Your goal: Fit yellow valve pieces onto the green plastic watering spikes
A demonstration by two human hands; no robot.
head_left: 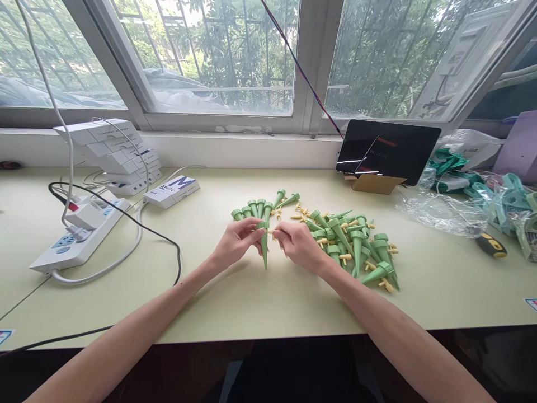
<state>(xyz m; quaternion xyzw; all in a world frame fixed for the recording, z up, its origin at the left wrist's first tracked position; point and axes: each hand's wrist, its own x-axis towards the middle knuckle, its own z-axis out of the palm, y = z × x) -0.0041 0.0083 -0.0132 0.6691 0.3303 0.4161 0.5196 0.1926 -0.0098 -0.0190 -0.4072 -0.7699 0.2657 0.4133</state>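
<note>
My left hand (236, 242) is closed around a green plastic watering spike (264, 250), its ribbed cap up and its point toward the table. Close to its right side, my right hand (301, 244) pinches a small yellow valve (271, 233); its tip is at the spike just below the cap, and I cannot tell how far in it sits. Beyond my left hand lie several green spikes (252, 207) in a row. To the right of my right hand is a heap of green spikes (357, 242) mixed with yellow valves (345, 257).
A white power strip (84, 235) with cables stands at left, near stacked white boxes (121, 151) and a single box (173, 192). A black tablet (388, 150) leans on a cardboard stand (375, 183). Clear plastic wrap (444, 215) and a black-yellow tool handle (491, 245) lie at right.
</note>
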